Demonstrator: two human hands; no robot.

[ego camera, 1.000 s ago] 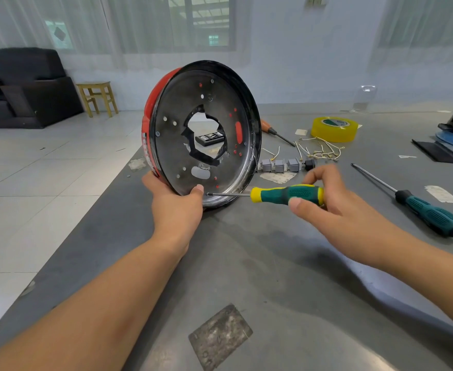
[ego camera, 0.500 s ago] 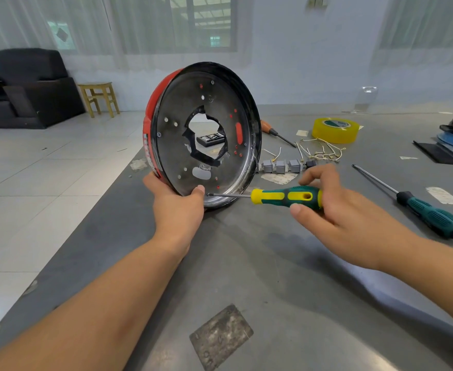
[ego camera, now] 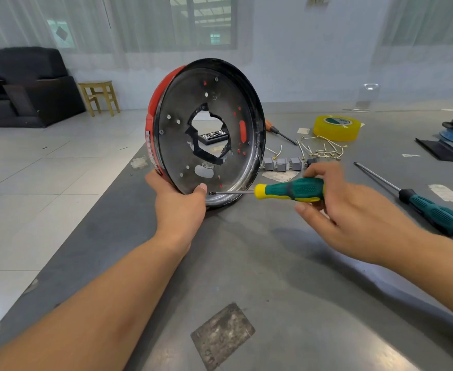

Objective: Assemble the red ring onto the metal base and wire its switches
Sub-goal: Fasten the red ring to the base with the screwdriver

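Metal base (ego camera: 209, 135) standing on edge on table (ego camera: 287, 263), red ring (ego camera: 154, 121) sitting behind it, showing along left rim. Left hand (ego camera: 178, 203) gripping base's lower edge, thumb lying on metal face. Right hand (ego camera: 345, 210) pinching handle of screwdriver (ego camera: 289, 190) between fingers and thumb, tip touching screw at base's bottom edge, just beside left thumb. Grey switches (ego camera: 283, 164) lying in row behind base, wires (ego camera: 324, 149) beyond them near tape roll (ego camera: 336, 127). Second screwdriver (ego camera: 434, 210) lying to right.
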